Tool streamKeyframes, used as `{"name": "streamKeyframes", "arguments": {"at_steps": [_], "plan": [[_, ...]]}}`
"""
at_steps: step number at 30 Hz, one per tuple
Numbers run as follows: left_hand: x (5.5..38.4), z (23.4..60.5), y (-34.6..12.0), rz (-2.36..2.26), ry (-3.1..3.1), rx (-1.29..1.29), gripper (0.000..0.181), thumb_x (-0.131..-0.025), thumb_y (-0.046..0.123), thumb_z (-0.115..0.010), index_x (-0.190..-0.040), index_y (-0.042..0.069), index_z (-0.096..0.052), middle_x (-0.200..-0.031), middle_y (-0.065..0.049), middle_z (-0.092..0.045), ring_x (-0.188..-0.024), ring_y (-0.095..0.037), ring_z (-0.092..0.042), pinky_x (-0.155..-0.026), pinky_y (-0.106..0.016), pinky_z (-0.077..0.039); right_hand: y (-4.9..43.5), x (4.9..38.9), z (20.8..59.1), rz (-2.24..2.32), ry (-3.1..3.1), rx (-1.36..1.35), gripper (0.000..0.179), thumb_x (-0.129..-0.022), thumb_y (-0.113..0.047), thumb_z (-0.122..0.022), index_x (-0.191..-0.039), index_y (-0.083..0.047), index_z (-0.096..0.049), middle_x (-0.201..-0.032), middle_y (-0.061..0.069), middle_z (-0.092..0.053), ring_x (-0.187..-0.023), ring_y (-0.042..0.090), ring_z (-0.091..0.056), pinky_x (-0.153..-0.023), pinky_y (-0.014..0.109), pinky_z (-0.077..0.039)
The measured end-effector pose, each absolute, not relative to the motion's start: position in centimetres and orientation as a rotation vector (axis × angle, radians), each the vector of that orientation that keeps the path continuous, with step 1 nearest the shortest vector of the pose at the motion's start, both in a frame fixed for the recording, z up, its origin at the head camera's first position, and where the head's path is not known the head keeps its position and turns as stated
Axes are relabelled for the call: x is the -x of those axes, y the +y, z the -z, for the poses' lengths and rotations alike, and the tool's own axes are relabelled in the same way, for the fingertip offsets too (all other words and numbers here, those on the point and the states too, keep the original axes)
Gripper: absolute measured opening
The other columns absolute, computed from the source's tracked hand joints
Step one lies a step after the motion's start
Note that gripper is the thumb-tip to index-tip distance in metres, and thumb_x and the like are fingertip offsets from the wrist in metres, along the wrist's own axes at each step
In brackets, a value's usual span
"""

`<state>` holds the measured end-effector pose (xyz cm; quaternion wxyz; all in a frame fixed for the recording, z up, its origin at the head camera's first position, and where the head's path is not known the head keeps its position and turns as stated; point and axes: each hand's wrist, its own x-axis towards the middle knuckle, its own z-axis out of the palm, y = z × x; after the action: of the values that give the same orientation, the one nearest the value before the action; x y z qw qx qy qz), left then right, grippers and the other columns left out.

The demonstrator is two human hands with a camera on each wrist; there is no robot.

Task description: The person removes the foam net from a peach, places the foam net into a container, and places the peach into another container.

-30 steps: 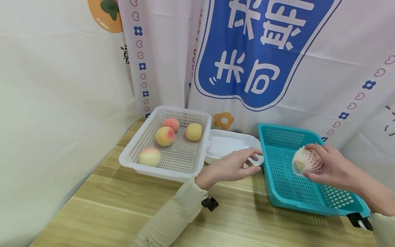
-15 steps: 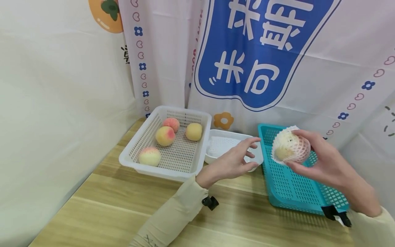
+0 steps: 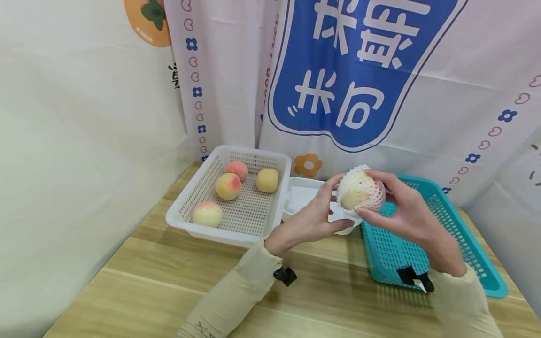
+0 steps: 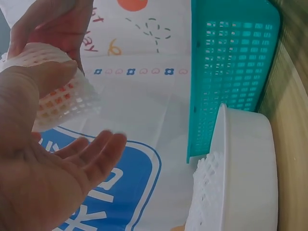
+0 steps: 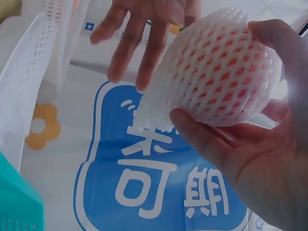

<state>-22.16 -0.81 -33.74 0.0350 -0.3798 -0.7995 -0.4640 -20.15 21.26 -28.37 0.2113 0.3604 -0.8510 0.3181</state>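
Note:
A peach in a white foam net [image 3: 360, 191] is held up above the table in my right hand [image 3: 407, 213]. Thumb and fingers grip it from the right, and the right wrist view shows red skin through the mesh [image 5: 221, 72]. My left hand [image 3: 310, 217] faces it from the left, fingers spread and fairly straight, with the fingertips right at the net's edge. In the left wrist view, the left thumb [image 4: 55, 77] overlaps the netted peach. Behind the left hand stands a white oval tray [image 4: 252, 168] with white foam nets [image 4: 206, 192] in it.
To the left is a white plastic basket [image 3: 224, 238] containing several peaches [image 3: 228, 186]. A teal basket [image 3: 393, 253] stands at the right, partly behind the right hand and forearm. Printed cloth [image 3: 296, 145] hangs directly behind the wooden table [image 3: 169, 281].
My right hand has lifted the netted peach from over the teal basket and brought it left, up to my left hand. The left hand has barely moved. The teal basket shows more fully now.

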Motion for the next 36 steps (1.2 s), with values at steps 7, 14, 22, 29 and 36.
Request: {"name": "streamKeyframes", "arguments": {"at_steps": [7, 14, 22, 29, 36], "plan": [[22.3, 33.8, -1.1, 1.52, -2.336, 1.167, 0.099, -0.086, 0.018, -0.076, -0.154, 0.023, -0.003, -0.152, -0.009, -0.024, -0.131, -0.019, -0.04, -0.099, -0.029, -0.049, 20.2, 20.5, 28.9, -0.971, -2.325, -1.032, 0.083, -0.072, 0.004, -0.082, -0.145, -0.008, -0.045, -0.133, 0.019, -0.056, -0.107, -0.007, -0.051, -0.085, 0.004, -0.047], [22.5, 33.5, -1.6, 1.477, -2.292, 1.125, 0.094, -0.083, 0.013, -0.079, -0.151, 0.015, -0.014, -0.149, -0.01, -0.032, -0.13, -0.02, -0.045, -0.104, -0.029, -0.046, 19.1, 20.6, 29.3, -0.948, -2.319, -1.055, 0.083, -0.076, 0.002, -0.079, -0.148, -0.008, -0.04, -0.137, 0.019, -0.052, -0.109, -0.002, -0.049, -0.086, 0.005, -0.047], [22.4, 33.4, -2.6, 1.559, -2.33, 1.074, 0.092, -0.081, 0.019, -0.081, -0.151, 0.019, -0.02, -0.142, -0.006, -0.048, -0.117, -0.015, -0.056, -0.089, -0.026, -0.054, 18.4, 20.1, 29.0, -0.868, -2.351, -1.044, 0.089, -0.075, -0.004, -0.083, -0.151, -0.012, -0.036, -0.138, 0.014, -0.052, -0.109, 0.013, -0.053, -0.089, 0.004, -0.044], [22.4, 33.2, -3.3, 1.588, -2.254, 1.179, 0.1, -0.081, 0.008, -0.079, -0.153, 0.021, -0.011, -0.142, -0.011, -0.042, -0.11, -0.02, -0.056, -0.077, -0.034, -0.059, 17.9, 19.7, 28.6, -0.809, -2.314, -1.066, 0.093, -0.071, -0.006, -0.086, -0.15, -0.01, -0.038, -0.135, 0.012, -0.055, -0.109, 0.016, -0.054, -0.086, 0.007, -0.047], [21.7, 32.3, -3.6, 1.332, -2.262, 1.215, 0.097, -0.082, 0.017, -0.08, -0.153, 0.024, -0.013, -0.139, -0.012, -0.04, -0.106, -0.018, -0.052, -0.071, -0.028, -0.058, 17.6, 19.7, 28.5, -0.745, -2.33, -1.014, 0.085, -0.076, -0.015, -0.084, -0.149, -0.009, -0.04, -0.124, 0.011, -0.06, -0.096, 0.013, -0.055, -0.077, 0.014, -0.048]]}}
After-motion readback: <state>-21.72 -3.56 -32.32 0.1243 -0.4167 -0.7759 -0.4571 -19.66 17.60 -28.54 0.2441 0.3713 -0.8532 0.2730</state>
